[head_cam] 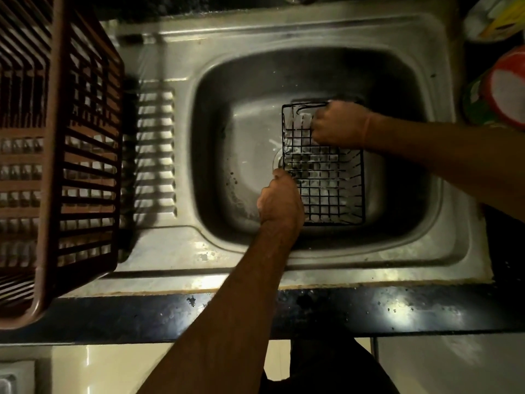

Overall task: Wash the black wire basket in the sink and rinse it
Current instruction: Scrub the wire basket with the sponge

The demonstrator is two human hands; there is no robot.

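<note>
The black wire basket (329,180) stands in the bowl of the steel sink (420,243), right of the drain, with foam on its mesh floor. My left hand (279,199) grips the basket's near-left rim, fingers curled over the wire. Inside the far end of the basket, my right hand (338,125) is curled into a fist, pressed against the wires; whatever it may hold is hidden under the fingers.
A tall brown plastic slatted rack (71,155) stands on the ribbed drainboard (154,155) at the left. Colourful containers (500,89) crowd the counter right of the sink. A dark counter edge (369,311) runs along the front.
</note>
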